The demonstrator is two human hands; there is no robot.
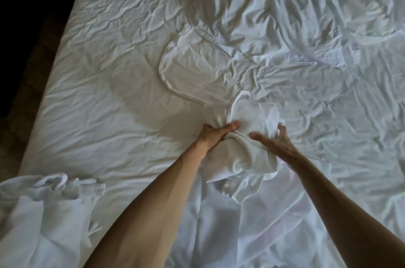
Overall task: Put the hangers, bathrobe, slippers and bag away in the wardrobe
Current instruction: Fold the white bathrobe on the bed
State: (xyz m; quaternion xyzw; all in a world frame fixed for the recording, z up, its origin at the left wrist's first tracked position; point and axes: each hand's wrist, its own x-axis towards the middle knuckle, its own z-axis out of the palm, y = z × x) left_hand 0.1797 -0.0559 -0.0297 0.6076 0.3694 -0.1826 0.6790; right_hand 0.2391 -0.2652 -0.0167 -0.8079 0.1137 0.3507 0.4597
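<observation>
- Bathrobe (243,118), white waffle cloth, lies bunched near the middle of the bed (109,103), its collar edge trailing away across the creased sheet.
- Left hand (215,135) grips a gathered fold of it, fingers curled under, thumb on top.
- Right hand (274,139) rests on the same bundle, fingers spread and nearly straight.
- Another white garment (43,213) is heaped at the bed's near left corner.

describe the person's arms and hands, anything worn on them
Both forearms are bare up to the frame's bottom edge: no sleeves, watch or bracelets show. The left hand and right hand wear no gloves, and no rings are visible on the fingers in view.
</observation>
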